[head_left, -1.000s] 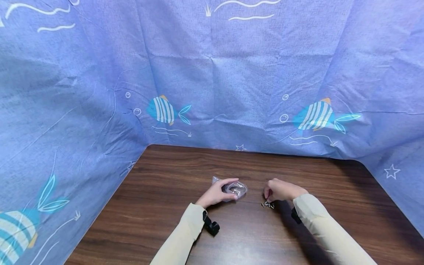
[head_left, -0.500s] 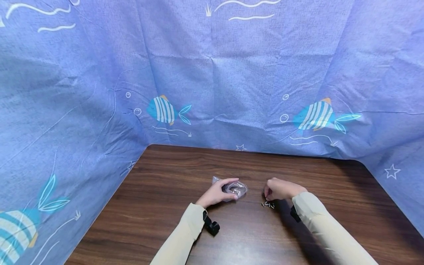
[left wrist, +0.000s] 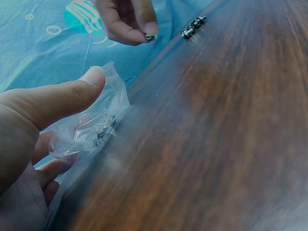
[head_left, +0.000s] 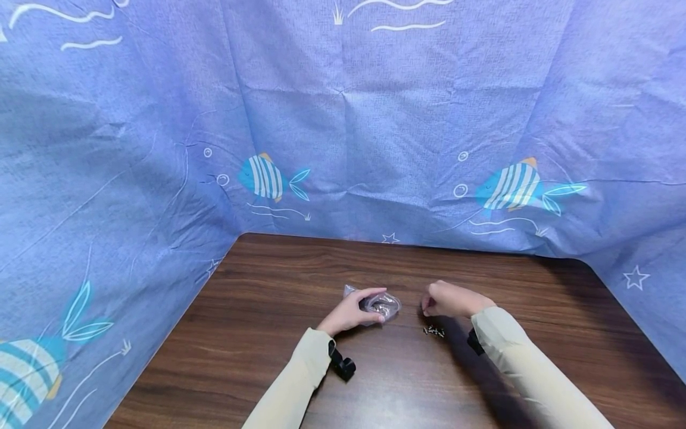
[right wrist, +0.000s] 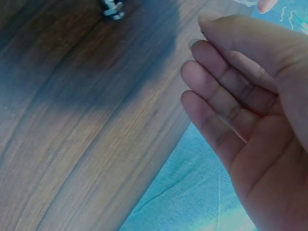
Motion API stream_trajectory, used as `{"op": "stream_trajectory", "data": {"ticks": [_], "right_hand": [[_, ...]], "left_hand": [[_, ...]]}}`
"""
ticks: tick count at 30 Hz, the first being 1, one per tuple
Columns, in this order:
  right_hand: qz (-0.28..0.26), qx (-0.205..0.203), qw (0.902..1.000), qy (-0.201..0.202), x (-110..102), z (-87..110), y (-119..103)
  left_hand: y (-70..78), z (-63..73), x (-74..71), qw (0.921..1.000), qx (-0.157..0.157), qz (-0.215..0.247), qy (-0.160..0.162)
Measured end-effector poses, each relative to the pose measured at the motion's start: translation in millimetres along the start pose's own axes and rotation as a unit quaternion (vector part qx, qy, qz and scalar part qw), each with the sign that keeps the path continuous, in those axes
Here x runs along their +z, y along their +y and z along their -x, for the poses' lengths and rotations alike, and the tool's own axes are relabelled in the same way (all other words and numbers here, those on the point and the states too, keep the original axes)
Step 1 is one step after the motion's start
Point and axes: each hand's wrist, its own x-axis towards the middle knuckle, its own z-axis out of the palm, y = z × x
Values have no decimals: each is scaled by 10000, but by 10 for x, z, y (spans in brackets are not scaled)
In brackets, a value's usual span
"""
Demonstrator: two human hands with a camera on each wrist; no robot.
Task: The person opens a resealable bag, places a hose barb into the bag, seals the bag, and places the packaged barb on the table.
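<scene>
My left hand (head_left: 351, 311) curves its thumb and fingers around a clear plastic bag (head_left: 386, 305) lying on the table. In the left wrist view, a few small dark metal pieces (left wrist: 104, 133) show through the bag's film. My right hand (head_left: 452, 299) is just to the right of the bag, above the table. Its thumb and index finger pinch a small metal piece (left wrist: 149, 37), mostly hidden by the fingertips. Just nearer than this hand lies a pile of small shiny metal pieces (head_left: 434, 331) that look like screws.
The brown wood-grain table (head_left: 257, 333) ends at a blue fish-print cloth (head_left: 396, 131) hanging behind and to both sides. A black wrist mount (head_left: 343, 363) is strapped on the left wrist, close over the tabletop.
My right hand has risen off the pile and shifted slightly left and away, with a small metal piece between its fingertips. The left hand and the bag have stayed put.
</scene>
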Motion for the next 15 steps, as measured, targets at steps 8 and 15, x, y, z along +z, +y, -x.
{"op": "stream_trajectory", "data": {"ticks": [8,15], "right_hand": [[19,80,9997,209,-34,-46,-19],[121,-10,9993,346,-53,-76,-48]], "left_hand": [[0,-5,2,10000,15,-5,3],[-18,-11,10,10000,55,-18,35]]}}
